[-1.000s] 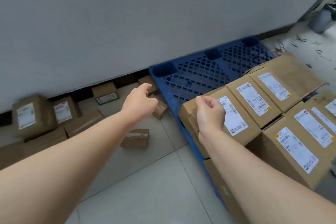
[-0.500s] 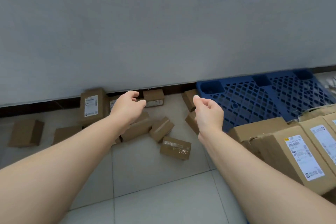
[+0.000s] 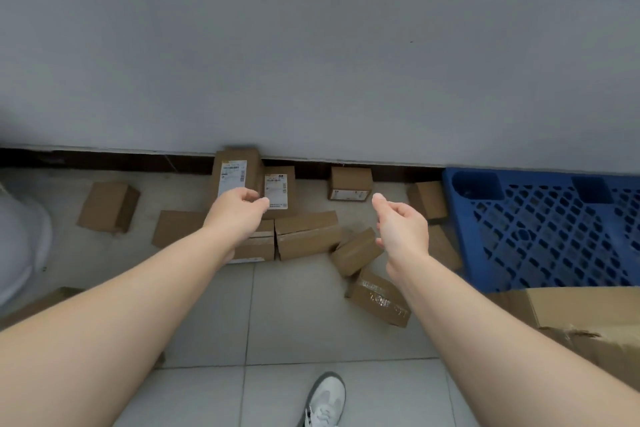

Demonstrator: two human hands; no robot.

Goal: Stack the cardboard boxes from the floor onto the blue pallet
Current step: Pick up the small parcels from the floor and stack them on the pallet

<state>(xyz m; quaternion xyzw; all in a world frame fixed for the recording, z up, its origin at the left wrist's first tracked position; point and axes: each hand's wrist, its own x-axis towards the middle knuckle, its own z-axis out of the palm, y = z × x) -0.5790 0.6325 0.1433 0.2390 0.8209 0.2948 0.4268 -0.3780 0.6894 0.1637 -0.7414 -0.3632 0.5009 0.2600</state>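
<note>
Several brown cardboard boxes lie scattered on the tiled floor along the wall. Two upright labelled boxes point(image 3: 277, 191) lean by the baseboard, a long flat box point(image 3: 306, 236) lies in front of them, and a taped box point(image 3: 379, 298) sits nearer me. The blue pallet point(image 3: 540, 229) is at the right. My left hand point(image 3: 239, 211) reaches out above the labelled boxes with loosely curled fingers, holding nothing. My right hand point(image 3: 401, 222) hovers over a small tilted box point(image 3: 355, 250), fingers relaxed and empty.
A grey wall with a dark baseboard runs behind the boxes. A large cardboard box point(image 3: 588, 319) sits at the right edge, near the pallet's front. My white shoe point(image 3: 325, 399) stands on the tiles below. A pale object point(image 3: 20, 246) is at the far left.
The view has swung left, away from the stacked pallet toward the floor boxes. Both arms have stretched forward and spread apart over the scattered boxes; neither hand holds anything.
</note>
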